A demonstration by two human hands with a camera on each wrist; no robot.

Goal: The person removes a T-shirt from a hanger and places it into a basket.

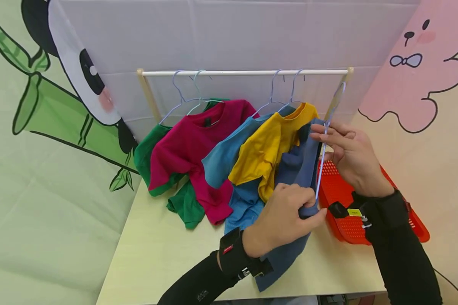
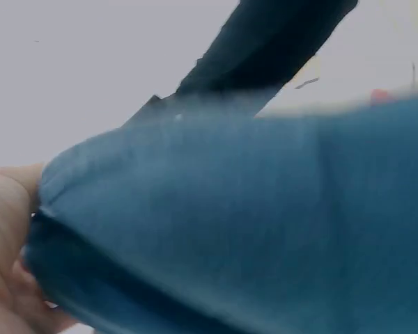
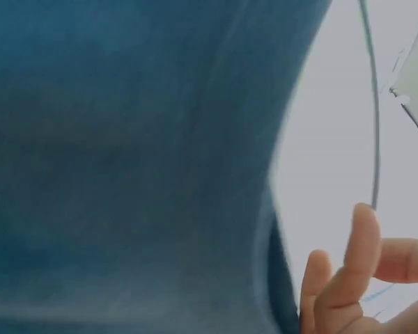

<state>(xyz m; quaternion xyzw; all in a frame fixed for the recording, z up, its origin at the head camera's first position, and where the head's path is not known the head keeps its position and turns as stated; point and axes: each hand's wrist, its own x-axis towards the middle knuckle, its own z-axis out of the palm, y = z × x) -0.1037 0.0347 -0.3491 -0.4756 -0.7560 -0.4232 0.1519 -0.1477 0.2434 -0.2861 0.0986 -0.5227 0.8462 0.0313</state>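
The slate-blue garment (image 1: 309,165) is at the right of the clothes, just beside the yellow T-shirt (image 1: 269,148), with its lower end hanging towards the near edge of the bench (image 1: 137,262). The left hand (image 1: 286,216) pinches its cloth at the near end of the lilac hanger (image 1: 321,169), thumb against fingers; the right hand (image 1: 353,154) holds the hanger around the base of its hook, fingers across it. That hook is not over the white rail (image 1: 229,73); it stands near the rail's right end, above the red basket (image 1: 347,228).

The cloth looks soft and limp, probably light, with a little more body than a thin T-shirt. It should fold and sag wherever it is unsupported, and it could slide along the slim, smooth-looking hanger if the arms tilt. The hanger seems light and fairly stiff, so the neck below the hook is the best hold for steering, with a gentle pinch where cloth meets the hanger's end. Nothing looks fragile, though hard tugging might stretch the edge.
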